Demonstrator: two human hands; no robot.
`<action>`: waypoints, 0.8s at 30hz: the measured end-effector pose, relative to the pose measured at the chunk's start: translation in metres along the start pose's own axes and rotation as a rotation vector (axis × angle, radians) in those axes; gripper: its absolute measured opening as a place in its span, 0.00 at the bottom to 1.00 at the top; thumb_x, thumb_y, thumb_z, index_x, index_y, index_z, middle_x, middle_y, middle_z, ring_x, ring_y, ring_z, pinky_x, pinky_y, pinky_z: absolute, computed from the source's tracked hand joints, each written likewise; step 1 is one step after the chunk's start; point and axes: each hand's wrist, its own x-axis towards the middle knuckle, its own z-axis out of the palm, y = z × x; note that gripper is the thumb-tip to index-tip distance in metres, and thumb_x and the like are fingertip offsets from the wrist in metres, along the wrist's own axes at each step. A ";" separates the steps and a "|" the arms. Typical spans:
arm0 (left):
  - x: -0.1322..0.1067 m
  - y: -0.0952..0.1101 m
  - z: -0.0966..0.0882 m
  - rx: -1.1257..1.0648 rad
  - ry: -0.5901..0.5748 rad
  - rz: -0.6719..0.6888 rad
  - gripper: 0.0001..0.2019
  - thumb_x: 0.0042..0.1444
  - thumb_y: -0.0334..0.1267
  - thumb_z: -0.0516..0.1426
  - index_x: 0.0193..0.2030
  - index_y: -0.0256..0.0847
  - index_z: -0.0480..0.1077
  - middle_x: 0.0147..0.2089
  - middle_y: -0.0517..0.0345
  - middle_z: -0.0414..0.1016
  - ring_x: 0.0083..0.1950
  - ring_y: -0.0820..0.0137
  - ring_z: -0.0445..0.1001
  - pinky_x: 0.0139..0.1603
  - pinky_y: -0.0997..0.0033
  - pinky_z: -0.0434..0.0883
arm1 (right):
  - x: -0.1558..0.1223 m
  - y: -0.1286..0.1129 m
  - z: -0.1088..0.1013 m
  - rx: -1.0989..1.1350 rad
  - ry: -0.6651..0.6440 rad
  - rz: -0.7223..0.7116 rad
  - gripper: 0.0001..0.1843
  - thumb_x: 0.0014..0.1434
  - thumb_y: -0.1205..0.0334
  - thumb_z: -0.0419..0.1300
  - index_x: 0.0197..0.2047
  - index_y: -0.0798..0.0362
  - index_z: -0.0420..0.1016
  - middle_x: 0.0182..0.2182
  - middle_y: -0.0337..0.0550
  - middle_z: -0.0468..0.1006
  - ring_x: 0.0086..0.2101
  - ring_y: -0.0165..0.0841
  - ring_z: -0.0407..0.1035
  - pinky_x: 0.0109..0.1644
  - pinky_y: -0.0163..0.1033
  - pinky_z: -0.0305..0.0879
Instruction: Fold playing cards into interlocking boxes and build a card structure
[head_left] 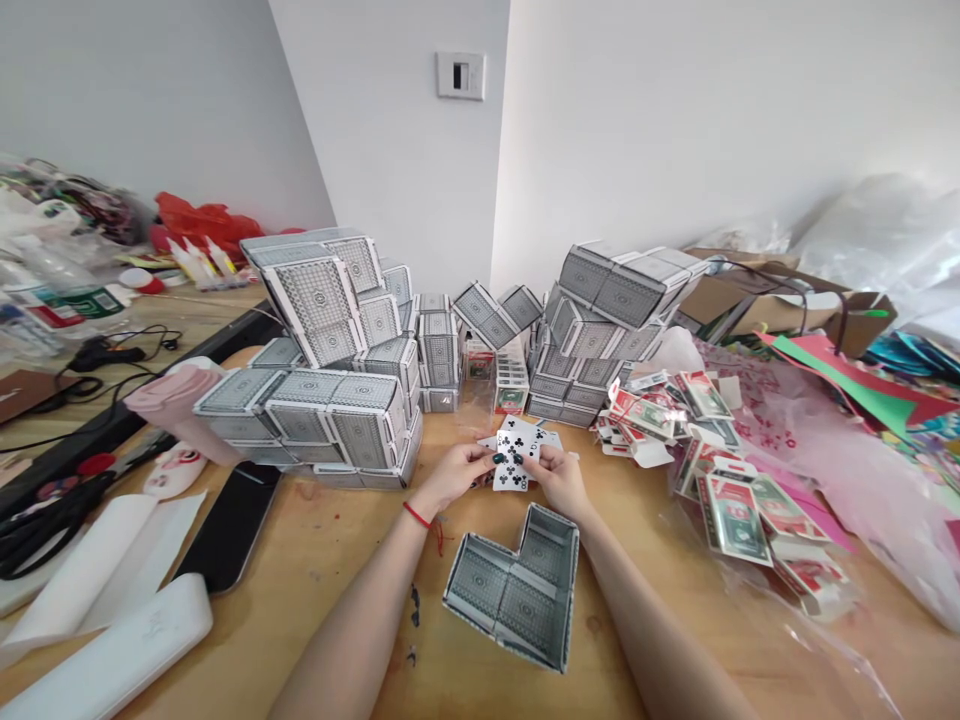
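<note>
My left hand point(459, 474) and my right hand point(559, 478) meet over the wooden table point(315, 560), both pinching a small fan of playing cards point(514, 455) with black club faces showing. Just in front of the hands, between my forearms, lies a grey L-shaped block built from playing cards point(517, 585) with patterned backs. A red string circles my left wrist.
Stacks of similar grey card blocks point(337, 370) point(607, 320) rise behind the hands. Empty red-and-green card boxes point(720, 470) lie scattered at right on plastic. A black phone point(232, 520), scissors point(52, 510), white paper and cables sit at left; coloured paper at far right.
</note>
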 end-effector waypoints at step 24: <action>0.006 -0.007 0.011 0.200 0.213 0.087 0.13 0.46 0.41 0.53 0.18 0.36 0.58 0.18 0.66 0.57 0.22 0.78 0.55 0.24 0.76 0.54 | 0.003 0.004 0.001 0.024 0.040 0.030 0.19 0.39 0.46 0.62 0.20 0.53 0.65 0.16 0.36 0.70 0.18 0.29 0.62 0.22 0.34 0.58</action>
